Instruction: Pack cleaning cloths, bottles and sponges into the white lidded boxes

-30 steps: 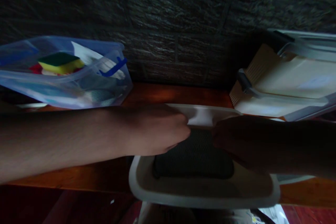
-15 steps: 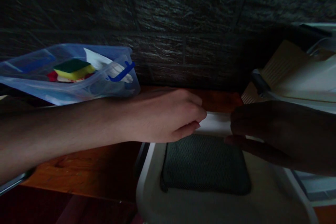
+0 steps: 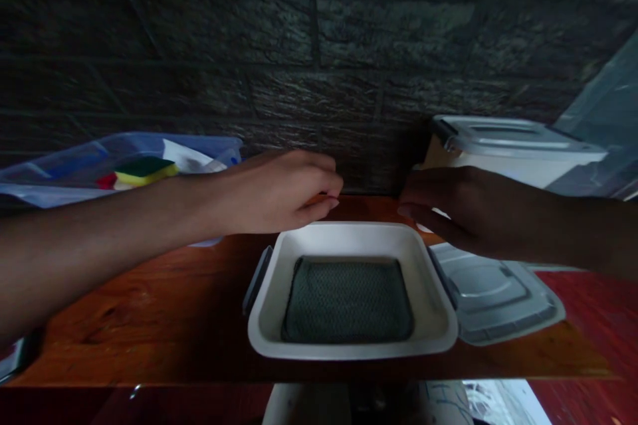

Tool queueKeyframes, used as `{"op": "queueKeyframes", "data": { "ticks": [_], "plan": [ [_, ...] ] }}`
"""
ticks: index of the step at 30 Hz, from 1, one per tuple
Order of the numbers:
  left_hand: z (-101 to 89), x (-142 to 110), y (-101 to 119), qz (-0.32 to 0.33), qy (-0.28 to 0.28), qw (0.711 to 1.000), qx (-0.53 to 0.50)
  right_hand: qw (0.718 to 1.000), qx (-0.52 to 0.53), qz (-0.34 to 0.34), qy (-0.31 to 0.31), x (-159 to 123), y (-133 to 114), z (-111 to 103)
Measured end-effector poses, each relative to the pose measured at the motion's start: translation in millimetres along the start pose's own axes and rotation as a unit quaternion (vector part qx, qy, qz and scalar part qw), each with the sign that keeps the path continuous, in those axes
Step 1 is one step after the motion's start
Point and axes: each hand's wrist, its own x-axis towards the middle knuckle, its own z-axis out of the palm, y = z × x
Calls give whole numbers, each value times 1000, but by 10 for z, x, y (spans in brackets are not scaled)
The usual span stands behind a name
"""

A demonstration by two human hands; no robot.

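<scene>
A white plastic container point(image 3: 349, 350) with dark side clips stands on the wooden table. Inside it, a dark green mesh-textured scrubbing pad point(image 3: 349, 302) lies flat. My left hand point(image 3: 299, 189) hovers above the container's far left corner, fingers curled in toward the thumb; tabletop shows through the small gap between them. Beyond the far right corner, my right hand point(image 3: 448, 209) is in the air, its fingers also curled and in shadow. I see nothing held in either hand.
At left, a clear bluish bin point(image 3: 112, 146) holds a yellow-green sponge point(image 3: 144, 171) and white material. A translucent lid point(image 3: 498, 292) lies right of the container. Behind my right hand stands a lidded box point(image 3: 523, 146). A dark brick wall point(image 3: 319, 66) runs along the back.
Both hands have come away from the white container's far rim and now sit above and beyond it. The view has pulled back, showing the whole container and the lid beside it.
</scene>
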Motion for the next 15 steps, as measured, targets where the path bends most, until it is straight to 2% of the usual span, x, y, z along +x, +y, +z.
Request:
{"op": "queueKeyframes", "data": {
  "ticks": [3,9,12,15],
  "plan": [
    [-40,-32,60,1,2,1000,11,999,-29,-29,16,-126,9,-13],
    [-151,-91,195,-10,-16,999,28,998,-56,-22,18,-331,13,0],
    [-206,-121,246,-17,-17,999,35,998,-60,-22,24,-377,11,-13],
    [-164,-161,292,-36,-33,998,35,998,-55,-21,29,-359,1,30]
  ]
}}
